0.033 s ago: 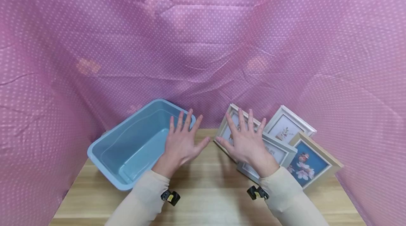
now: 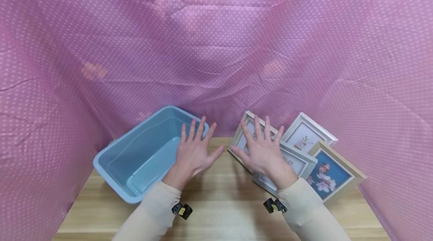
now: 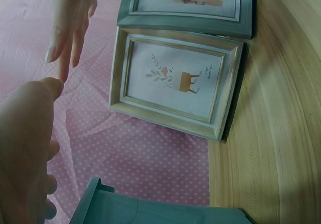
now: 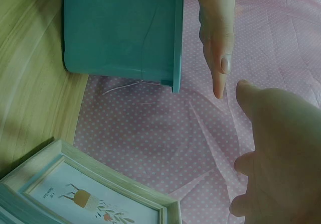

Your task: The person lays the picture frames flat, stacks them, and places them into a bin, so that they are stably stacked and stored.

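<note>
A pink cloth (image 2: 216,45) with white dots hangs around a wood-grain desk (image 2: 216,214).

The left-hand grip (image 2: 193,150) and right-hand grip (image 2: 265,150) are raised side by side, just apart, palms down, fingers straight and spread, thumbs pointing towards each other; neither clasps anything. Cream sleeves (image 2: 153,211) end at the wrists, each with a small black device (image 2: 181,209).

By the head view's clock, a blue basin (image 2: 142,139) sits at nine o'clock from the left-hand grip, whose fingers overlap its near end in view.

Around the right-hand grip are four slanted picture frames: a pale wood frame (image 3: 170,78) behind its fingers at eleven, a white frame (image 2: 304,135) at two, a grey frame (image 2: 294,162) at four, crossing in front of the pale one, and, further out towards four, a tan frame (image 2: 329,175) with pink blossoms on blue.
</note>
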Tool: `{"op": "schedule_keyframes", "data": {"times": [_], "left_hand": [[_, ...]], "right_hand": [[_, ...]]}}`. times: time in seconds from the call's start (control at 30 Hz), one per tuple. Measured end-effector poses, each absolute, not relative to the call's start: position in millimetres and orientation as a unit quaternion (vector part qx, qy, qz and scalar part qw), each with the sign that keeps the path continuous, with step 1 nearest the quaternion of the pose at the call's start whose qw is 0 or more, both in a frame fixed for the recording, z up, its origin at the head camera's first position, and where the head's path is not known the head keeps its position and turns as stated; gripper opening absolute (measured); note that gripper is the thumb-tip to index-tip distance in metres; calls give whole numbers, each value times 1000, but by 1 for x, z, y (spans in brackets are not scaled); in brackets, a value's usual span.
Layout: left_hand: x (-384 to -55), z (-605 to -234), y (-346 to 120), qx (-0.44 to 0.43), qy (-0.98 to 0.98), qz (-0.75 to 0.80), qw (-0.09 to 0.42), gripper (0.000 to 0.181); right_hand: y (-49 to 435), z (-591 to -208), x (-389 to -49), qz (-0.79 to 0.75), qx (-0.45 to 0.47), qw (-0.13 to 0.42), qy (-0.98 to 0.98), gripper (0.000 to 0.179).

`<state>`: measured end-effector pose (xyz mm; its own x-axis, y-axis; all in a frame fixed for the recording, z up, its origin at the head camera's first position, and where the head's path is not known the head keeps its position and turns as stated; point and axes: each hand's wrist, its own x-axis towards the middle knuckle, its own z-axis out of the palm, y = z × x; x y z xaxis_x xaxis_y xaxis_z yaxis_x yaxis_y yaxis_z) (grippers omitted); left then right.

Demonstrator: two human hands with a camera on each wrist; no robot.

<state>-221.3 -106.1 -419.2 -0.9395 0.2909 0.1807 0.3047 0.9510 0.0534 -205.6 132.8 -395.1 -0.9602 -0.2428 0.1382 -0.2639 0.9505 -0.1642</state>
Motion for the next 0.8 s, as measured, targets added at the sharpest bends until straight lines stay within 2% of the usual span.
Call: {"op": "schedule_keyframes", "data": {"times": [0.8], "left_hand": [[-220, -421, -111, -156, -982, -52, 92, 89]], "right_hand": [[137, -399, -203, 103, 126, 54, -985, 94]]}}
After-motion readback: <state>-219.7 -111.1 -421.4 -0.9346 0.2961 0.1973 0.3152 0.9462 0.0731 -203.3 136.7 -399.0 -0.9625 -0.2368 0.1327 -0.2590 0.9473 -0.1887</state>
